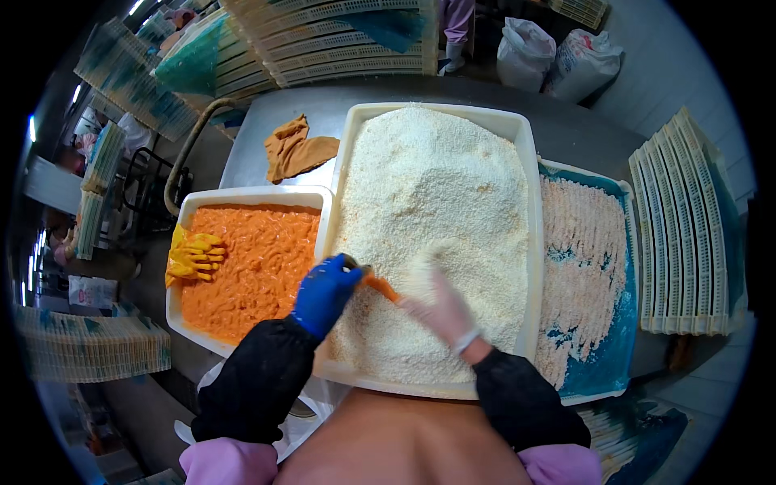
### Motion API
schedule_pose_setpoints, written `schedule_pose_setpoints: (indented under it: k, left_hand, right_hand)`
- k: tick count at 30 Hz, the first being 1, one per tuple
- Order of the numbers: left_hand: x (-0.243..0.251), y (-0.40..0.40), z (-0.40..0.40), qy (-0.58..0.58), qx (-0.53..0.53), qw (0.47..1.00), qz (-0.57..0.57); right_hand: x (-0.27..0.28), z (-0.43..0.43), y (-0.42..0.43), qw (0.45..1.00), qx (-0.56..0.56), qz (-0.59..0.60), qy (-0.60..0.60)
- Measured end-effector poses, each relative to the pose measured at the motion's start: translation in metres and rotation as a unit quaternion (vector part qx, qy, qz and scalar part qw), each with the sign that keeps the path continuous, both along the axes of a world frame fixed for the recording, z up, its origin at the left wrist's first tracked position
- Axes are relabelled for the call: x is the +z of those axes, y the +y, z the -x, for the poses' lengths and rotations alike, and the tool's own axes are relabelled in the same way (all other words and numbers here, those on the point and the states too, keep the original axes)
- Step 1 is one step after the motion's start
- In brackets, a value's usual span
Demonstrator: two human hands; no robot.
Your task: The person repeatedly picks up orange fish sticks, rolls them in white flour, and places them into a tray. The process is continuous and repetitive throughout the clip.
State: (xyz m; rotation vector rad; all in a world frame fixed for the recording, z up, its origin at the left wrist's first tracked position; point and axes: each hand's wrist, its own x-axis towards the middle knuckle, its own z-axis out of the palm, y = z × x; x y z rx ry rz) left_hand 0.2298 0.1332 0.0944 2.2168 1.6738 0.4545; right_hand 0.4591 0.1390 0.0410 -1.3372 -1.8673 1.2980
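Observation:
My left hand (324,296), in a blue glove, pinches one end of an orange-coated food strip (383,287) above a large white tub (535,291) of pale breadcrumbs (424,188). Motion blurs my right hand (445,312), which wears a thin translucent glove. It meets the strip's other end, and whether its fingers grip it is unclear. Whitish crumbs blur above its fingers. To the left stands a smaller white tub (327,212) holding wet orange strips in batter (254,260). On the right, rows of crumbed strips (585,242) lie on a blue-lined tray (612,373).
A yellow glove (193,256) hangs over the left tub's rim. A brown cloth (300,151) lies on the metal table (254,127). Stacked trays stand at right (682,236) and beyond the table (357,45). White sacks (526,54) and another person's legs (456,30) are farther back.

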Motion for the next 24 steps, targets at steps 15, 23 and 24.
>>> schedule_pose_setpoints:
  k: [15,23,24]
  left_hand:
    - [-0.097,-0.109,0.191,0.158,0.046,0.98,0.111]
    - [-0.073,-0.094,0.195,0.117,0.146,0.96,0.208]
    - [-0.074,-0.094,0.197,0.119,0.162,0.952,0.229]
  right_hand:
    - [0.085,-0.211,-0.015,0.938,-0.229,0.171,0.198]
    - [0.009,-0.404,0.001,0.9,-0.404,0.16,0.022]
    - [-0.012,-0.422,0.0,0.894,-0.409,0.18,-0.031]
